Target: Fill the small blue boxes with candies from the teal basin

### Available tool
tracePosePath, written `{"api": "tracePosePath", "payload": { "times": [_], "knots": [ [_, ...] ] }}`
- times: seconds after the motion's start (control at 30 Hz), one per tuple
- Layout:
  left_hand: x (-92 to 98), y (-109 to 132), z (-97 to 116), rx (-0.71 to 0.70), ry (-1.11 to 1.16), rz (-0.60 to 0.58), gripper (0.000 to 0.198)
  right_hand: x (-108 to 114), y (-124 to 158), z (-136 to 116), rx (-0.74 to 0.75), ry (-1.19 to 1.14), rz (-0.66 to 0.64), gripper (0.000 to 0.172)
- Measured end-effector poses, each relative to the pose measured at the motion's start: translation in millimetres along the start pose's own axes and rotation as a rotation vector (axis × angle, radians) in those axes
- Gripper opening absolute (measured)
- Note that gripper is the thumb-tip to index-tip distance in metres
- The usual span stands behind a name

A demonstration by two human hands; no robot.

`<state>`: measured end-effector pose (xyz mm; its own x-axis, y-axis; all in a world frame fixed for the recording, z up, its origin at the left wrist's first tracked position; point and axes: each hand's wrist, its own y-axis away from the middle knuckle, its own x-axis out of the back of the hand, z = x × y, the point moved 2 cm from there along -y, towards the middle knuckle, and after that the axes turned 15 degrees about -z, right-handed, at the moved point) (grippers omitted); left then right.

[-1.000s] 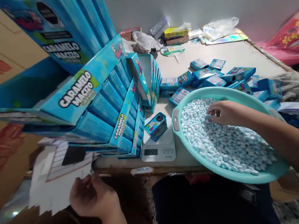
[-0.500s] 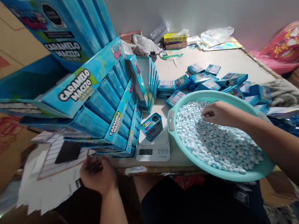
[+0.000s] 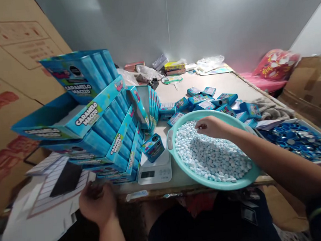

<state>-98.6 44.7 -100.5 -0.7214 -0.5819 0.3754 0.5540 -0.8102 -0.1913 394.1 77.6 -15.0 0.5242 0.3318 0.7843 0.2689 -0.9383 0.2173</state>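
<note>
This is looking like a small candy-packing workshop. A counter [image 3: 224,81] is carrying a basin [image 3: 219,186] brimming with candies [image 3: 208,157] at 1 o'clock. A scale [image 3: 155,171] is sitting just beside it, weighing a tin [image 3: 153,148]. Printed display boxes [image 3: 101,125] are piling up at 10 o'clock and small packs [image 3: 204,103] are lying scattered at 12 o'clock. Caps [image 3: 300,144] are filling a tray at 3 o'clock, and cartons [image 3: 6,92] are standing at 9 o'clock.

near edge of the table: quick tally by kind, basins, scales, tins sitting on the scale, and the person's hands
teal basin: 1
white scale: 1
blue tin on the scale: 1
hands: 2, left hand and right hand
total: 5
</note>
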Motion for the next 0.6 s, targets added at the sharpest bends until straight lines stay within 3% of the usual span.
{"api": "tracePosePath", "payload": {
  "times": [0.23, 0.37, 0.47, 0.6],
  "knots": [
    [-3.9, -1, -3, -0.022, 0.078, 0.095, 0.072, 6, 12, 0, 0.018, 0.062, -0.014, 0.008],
    [-7.4, 1, -4, -0.054, 0.055, 0.092, 0.071, 15, 18, -7, 0.021, 0.126, 0.109, 0.010],
    [-8.6, 3, -3, -0.067, 0.057, 0.093, 0.068, 19, 16, -25, 0.071, 0.098, 0.176, 0.014],
    [-8.2, 7, 1, -0.083, 0.075, 0.088, 0.066, 15, -6, -71, 0.165, 0.007, 0.104, 0.012]
  ]
}}
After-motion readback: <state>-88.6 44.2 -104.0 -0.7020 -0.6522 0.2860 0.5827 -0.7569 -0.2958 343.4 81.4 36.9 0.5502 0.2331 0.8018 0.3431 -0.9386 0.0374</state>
